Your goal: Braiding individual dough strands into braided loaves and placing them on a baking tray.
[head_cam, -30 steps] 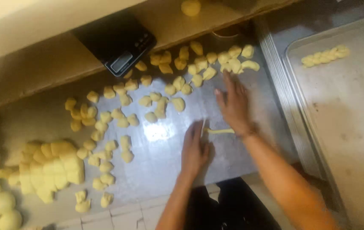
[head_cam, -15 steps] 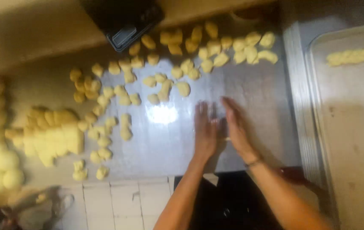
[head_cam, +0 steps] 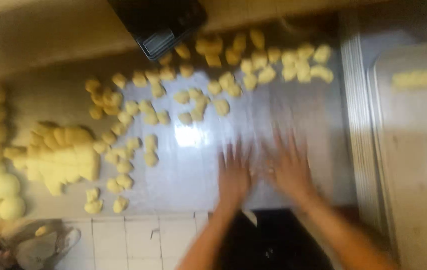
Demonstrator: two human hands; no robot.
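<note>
Both my hands lie palm down, side by side, on the shiny steel table (head_cam: 193,170) near its front edge. My left hand (head_cam: 233,175) and my right hand (head_cam: 289,167) are smeared by motion blur, fingers spread and pointing away from me. Whatever lies under the palms is hidden. Several small yellow dough pieces (head_cam: 193,105) are scattered over the table beyond and to the left of my hands.
A cut block of dough (head_cam: 68,155) and round dough balls (head_cam: 3,185) sit at the left. A black scale (head_cam: 158,22) stands at the back. A metal tray (head_cam: 423,160) at the right carries a rolled dough strip (head_cam: 423,77). White floor tiles (head_cam: 138,240) show below.
A thin dough strip lay between my hands a second ago. Both hands then came together over it and now sit lower and blurred; the strip is out of sight.
</note>
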